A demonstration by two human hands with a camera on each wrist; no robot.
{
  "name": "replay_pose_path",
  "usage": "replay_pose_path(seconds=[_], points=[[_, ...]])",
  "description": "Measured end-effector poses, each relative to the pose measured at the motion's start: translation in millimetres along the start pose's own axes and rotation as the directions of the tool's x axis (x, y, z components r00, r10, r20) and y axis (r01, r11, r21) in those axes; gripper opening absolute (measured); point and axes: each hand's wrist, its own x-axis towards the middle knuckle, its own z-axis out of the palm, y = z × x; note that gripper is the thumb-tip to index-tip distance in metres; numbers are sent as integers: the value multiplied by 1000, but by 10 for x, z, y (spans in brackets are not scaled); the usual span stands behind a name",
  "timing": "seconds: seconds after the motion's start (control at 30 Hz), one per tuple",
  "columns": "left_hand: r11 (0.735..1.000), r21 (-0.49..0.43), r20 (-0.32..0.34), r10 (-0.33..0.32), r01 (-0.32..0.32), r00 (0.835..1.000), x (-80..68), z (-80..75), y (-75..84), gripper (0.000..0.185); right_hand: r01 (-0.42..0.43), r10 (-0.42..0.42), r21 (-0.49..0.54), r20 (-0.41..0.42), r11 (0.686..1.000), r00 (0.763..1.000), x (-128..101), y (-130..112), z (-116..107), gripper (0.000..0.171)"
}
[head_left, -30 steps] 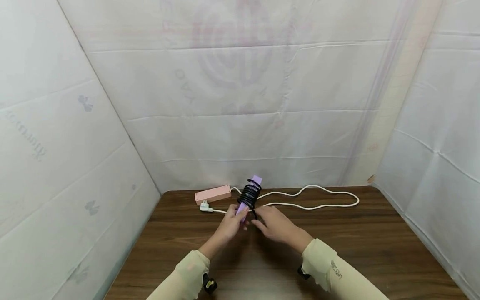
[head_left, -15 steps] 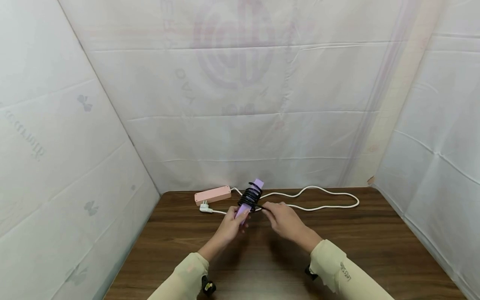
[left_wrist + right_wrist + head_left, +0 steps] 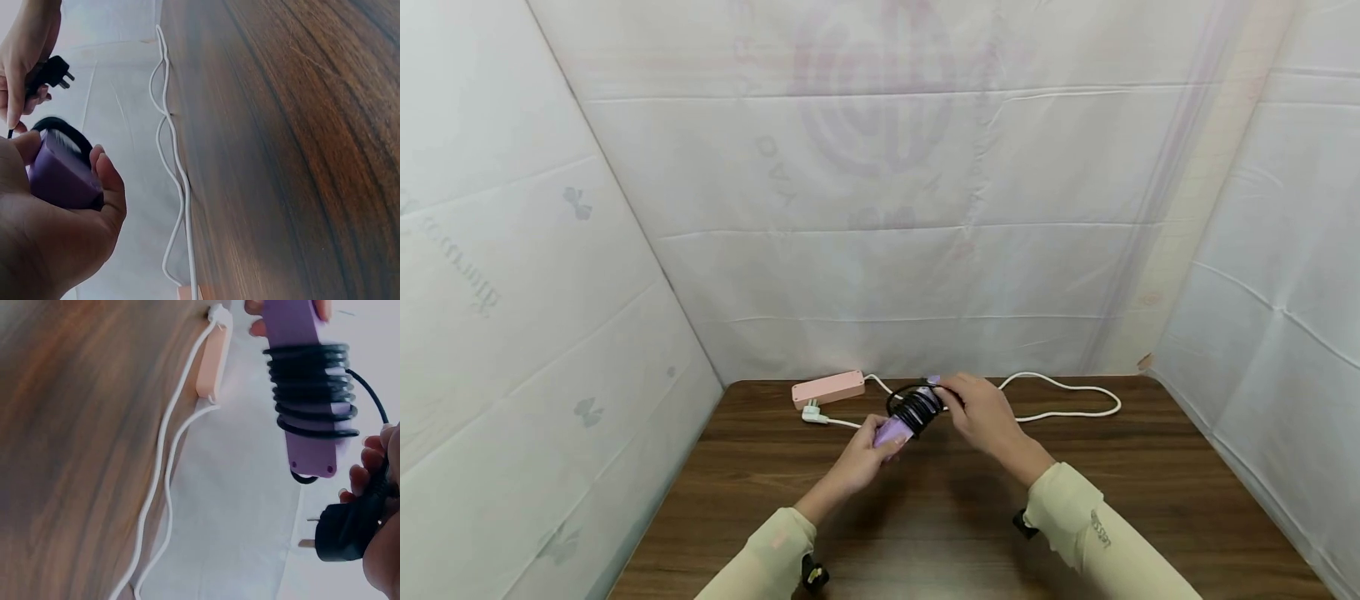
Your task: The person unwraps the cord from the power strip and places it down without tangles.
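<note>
Taking 12 o'clock as straight ahead of the person, the purple power strip point(image 3: 893, 431) points toward 1 o'clock, its long axis running from 7 to 1. It is held in the air over the counter point(image 3: 910, 533), near the back edge, with black cord point(image 3: 916, 411) coiled round its middle in several turns.

Both hands are busy. The left hand point(image 3: 861, 454) grips the strip's 7 o'clock end, thumb on top and fingers wrapped underneath. The right hand point(image 3: 981, 412), beside the 1 o'clock end, has its fingers curled round the black plug point(image 3: 340, 531) and its cord, the prongs sticking out free.

The wall point(image 3: 850, 283) stands close behind at 12 o'clock; the counter's brown wood spreads from 4 round to 8. Between 9 and 10 lies a pink power strip point(image 3: 827, 388), its white plug point(image 3: 814, 414) just beside it, while a white cord point(image 3: 158, 459) loops out to 3.
</note>
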Motion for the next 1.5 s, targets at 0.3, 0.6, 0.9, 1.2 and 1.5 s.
replay_pose_path(seconds=[0.3,0.6,0.9,1.2,1.5], points=[[999,1,139,44,-44,989,-10,-11,-39,43,-153,147,70,90,986,985,59,222,-72,13],[997,-48,73,57,-54,996,-18,-94,-94,38,-331,308,62,236,942,922,-114,545,-97,17],[985,-170,-137,-41,17,990,18,-197,-173,35,-375,344,15,363,927,866,-344,699,-133,26],[985,-168,-202,-74,40,977,-10,-229,-218,34,-339,269,33,539,940,799,-562,742,-125,22],[987,-154,-222,-73,39,972,-2,-205,-246,37,-304,243,21,548,952,800,-690,782,-39,19]])
